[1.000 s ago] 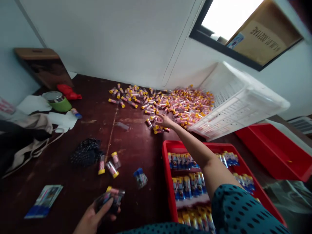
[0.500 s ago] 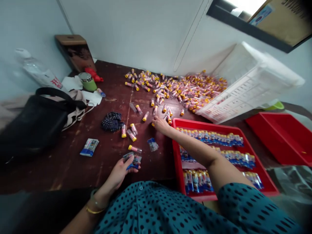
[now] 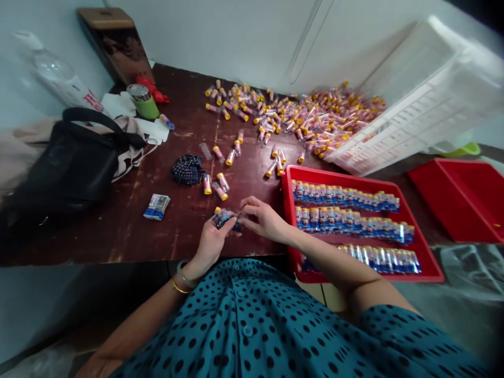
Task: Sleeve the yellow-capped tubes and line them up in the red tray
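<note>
In the head view, both hands meet at the near edge of the counter (image 3: 118, 231), and the left hand (image 3: 212, 239) is closed around a blue-and-clear packet bundle (image 3: 226, 218), thumb pressed across the top, with a yellow cap (image 3: 217, 210) peeking out at its far side. In comes the right hand (image 3: 263, 220) from the right, fingers bent and their tips at the bundle's right edge; whether they pinch the film, I cannot tell. Just beyond, three yellow-capped tubes (image 3: 220, 191) lie near one another, next to a dark bunched cloth (image 3: 187, 169). Over on the left, a small packet stack (image 3: 156, 206) lies flat, well apart from the hands. Farther off, a few more tubes are scattered ahead of a big heap of pink-filled tubes (image 3: 291, 113), spreading right to the tilted white crate (image 3: 417, 94). On the right, the red tray (image 3: 289, 199) carries three rows of filled blue packets (image 3: 331, 218), and the right forearm crosses over its near row. Far left, a black bag (image 3: 71, 163) sits near a green jar (image 3: 147, 107) and a clear bottle (image 3: 59, 73).
</note>
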The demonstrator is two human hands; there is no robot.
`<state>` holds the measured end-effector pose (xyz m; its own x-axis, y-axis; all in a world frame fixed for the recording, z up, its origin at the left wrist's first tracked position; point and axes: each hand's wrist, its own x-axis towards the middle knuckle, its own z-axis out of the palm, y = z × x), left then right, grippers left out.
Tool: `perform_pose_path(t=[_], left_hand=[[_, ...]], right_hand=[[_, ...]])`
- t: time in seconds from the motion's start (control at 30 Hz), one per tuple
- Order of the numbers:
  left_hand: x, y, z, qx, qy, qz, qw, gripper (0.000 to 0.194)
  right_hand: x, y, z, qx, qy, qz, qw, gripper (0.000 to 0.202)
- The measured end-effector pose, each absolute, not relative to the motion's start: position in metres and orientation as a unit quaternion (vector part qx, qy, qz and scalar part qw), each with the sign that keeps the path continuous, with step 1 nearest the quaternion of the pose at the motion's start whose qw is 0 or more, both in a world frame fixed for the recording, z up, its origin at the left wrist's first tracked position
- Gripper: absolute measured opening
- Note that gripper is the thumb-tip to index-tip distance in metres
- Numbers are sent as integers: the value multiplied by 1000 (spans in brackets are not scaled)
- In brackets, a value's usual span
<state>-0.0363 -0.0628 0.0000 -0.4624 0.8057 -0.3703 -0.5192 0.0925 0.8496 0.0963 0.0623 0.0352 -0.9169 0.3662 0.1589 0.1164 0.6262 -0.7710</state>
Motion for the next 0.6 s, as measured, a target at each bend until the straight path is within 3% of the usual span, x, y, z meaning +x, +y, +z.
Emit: perform_pose_path(t=[0.3, 0.47, 0.6], left_hand=[[-45, -61, -6, 302, 582, 559, 508, 24], [-46, -60, -13, 265, 566, 581, 522, 27], [-47, -58, -12, 282, 544, 563, 554, 27]], right_hand=[[118, 74, 50, -138, -878, 431, 155, 15], [131, 90, 53, -242, -733, 581, 257, 25], [136, 96, 57, -252, -630, 688, 257, 28]])
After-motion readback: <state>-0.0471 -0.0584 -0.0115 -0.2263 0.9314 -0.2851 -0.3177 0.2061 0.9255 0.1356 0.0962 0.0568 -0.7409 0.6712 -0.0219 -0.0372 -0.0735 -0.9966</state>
